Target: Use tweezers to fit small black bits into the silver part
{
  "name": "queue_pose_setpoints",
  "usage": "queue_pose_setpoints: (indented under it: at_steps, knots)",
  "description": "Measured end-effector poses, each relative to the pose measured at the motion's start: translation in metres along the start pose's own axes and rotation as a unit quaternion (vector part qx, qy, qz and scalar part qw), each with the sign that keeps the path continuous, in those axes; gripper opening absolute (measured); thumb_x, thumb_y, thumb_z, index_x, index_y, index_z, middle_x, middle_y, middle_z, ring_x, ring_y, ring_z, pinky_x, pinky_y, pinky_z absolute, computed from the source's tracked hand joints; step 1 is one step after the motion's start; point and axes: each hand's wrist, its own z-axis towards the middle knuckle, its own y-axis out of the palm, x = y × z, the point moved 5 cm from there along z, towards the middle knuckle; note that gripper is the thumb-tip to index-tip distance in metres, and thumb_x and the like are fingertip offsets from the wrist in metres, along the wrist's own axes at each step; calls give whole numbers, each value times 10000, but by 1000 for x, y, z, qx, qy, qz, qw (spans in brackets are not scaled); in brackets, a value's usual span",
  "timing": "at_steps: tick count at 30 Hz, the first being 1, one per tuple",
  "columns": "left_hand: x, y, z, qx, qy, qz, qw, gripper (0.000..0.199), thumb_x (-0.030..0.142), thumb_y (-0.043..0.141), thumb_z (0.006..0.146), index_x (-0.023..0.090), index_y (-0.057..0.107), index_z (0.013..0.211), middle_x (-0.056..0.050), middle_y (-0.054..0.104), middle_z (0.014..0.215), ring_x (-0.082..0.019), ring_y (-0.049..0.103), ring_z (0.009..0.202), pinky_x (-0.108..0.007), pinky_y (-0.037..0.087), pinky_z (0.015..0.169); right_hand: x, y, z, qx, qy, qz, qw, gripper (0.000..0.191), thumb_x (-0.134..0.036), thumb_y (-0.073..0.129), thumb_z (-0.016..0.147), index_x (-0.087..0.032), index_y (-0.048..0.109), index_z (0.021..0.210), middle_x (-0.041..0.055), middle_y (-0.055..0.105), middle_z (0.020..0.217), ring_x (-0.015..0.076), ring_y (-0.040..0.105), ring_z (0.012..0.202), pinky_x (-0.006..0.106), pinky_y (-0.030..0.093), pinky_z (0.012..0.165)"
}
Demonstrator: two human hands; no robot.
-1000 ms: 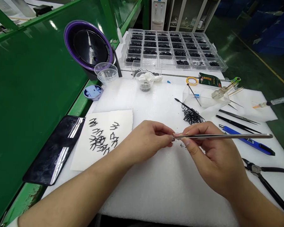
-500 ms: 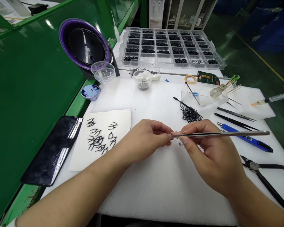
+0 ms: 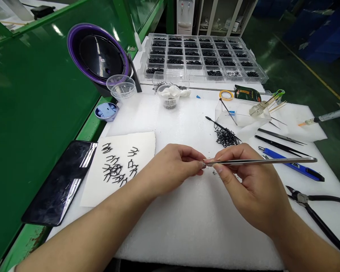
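My right hand [image 3: 248, 181] is closed on slim metal tweezers [image 3: 272, 161], their rear end pointing right and their tip at the fingertips of my left hand [image 3: 177, 166]. The left fingers are pinched on something small that I cannot make out, at the tweezer tip. Tiny bits [image 3: 214, 173] lie on the white foam surface [image 3: 198, 219] beside the fingertips. Behind my right hand is a pile of small black bent pieces [image 3: 226, 136]. To the left, more black forked pieces [image 3: 113, 170] rest on a white pad [image 3: 95, 192].
A compartment tray [image 3: 197, 68] spans the back, with a purple-rimmed round device [image 3: 99, 56] at its left. On the right lie a blue cutter [image 3: 291, 163], black-handled nippers [image 3: 302, 198] and a syringe [image 3: 325, 116]. A dark phone-like slab [image 3: 56, 185] is far left.
The whole view has shifted slightly, so things appear a little further left. Both hands keep nearly the same pose, with the tweezers at the left fingertips.
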Motion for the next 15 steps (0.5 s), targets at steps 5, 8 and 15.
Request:
queue_pose_setpoints:
  at_steps: [5, 8, 15]
  knots:
    - [0, -1, 0, -2, 0, -5, 1000, 180, 327, 650, 824, 247, 737, 961, -23, 763, 926, -209, 694, 937, -372, 512, 909, 0, 0, 0, 0, 5, 11, 1000, 56, -226, 607, 915, -244, 573, 956, 17, 649, 920, 158, 625, 753, 305, 525, 649]
    - [0, -1, 0, -3, 0, -10, 1000, 184, 320, 649, 827, 239, 736, 966, -31, 763, 928, -214, 698, 949, -378, 512, 919, 1, 0, 1, -1, 10, 27, 1000, 63, -220, 618, 908, -236, 579, 955, 25, 670, 926, 173, 659, 793, 295, 534, 640]
    - [0, -2, -1, 8, -10, -18, 1000, 201, 342, 671, 826, 233, 736, 982, -29, 767, 910, -209, 709, 935, -358, 520, 907, 9, -10, 4, 29, 28, 47, 998, 79, -272, 650, 888, -229, 610, 941, 32, 715, 918, 202, 704, 823, 313, 571, 671]
